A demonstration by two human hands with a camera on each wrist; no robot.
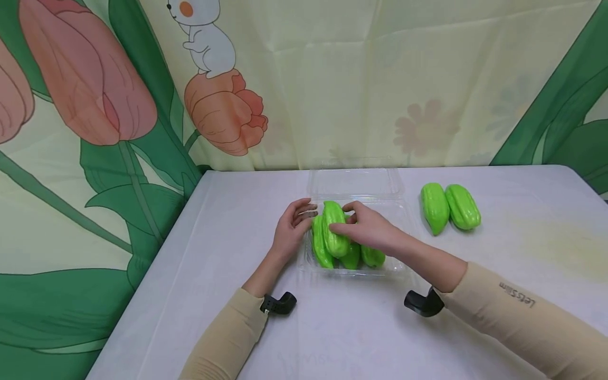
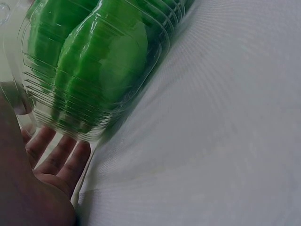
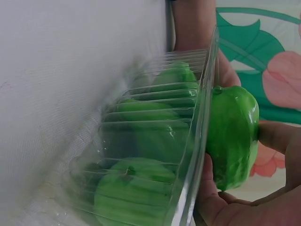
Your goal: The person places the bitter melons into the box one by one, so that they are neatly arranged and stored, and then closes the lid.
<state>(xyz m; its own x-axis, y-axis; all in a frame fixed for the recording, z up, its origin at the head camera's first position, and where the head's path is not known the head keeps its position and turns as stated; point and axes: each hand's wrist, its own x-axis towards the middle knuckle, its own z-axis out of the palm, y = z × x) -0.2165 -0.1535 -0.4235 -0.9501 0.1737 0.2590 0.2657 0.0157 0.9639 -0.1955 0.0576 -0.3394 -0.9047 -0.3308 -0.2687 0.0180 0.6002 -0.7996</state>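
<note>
On the white table (image 1: 332, 327), near its middle, a clear plastic container (image 1: 396, 211) is seen with its hinged lid (image 1: 353, 183) thrown back toward the curtain; several green chayote-like gourds are packed inside it, visible through the ribbed wall in both wrist views. One further gourd, the top gourd (image 1: 334, 228), is held above the packed ones; it is gripped by the right hand (image 1: 368, 227), thumb on the near side and fingers curled over the far side, as confirmed in the right wrist view (image 3: 233, 136), where it sits just above the container rim (image 3: 202, 127). The left hand (image 1: 291, 228) is placed against the container's left wall; its fingers are relaxed and nearly straight, touching the wall and grasping nothing; in the left wrist view the fingers (image 2: 59, 157) lie just beside the container's corner (image 2: 94, 84). Two loose gourds (image 1: 448, 207) are recorded side by side, touching each other, to the right of the container and apart from it; a floral curtain (image 1: 119, 105) hangs behind the table.
</note>
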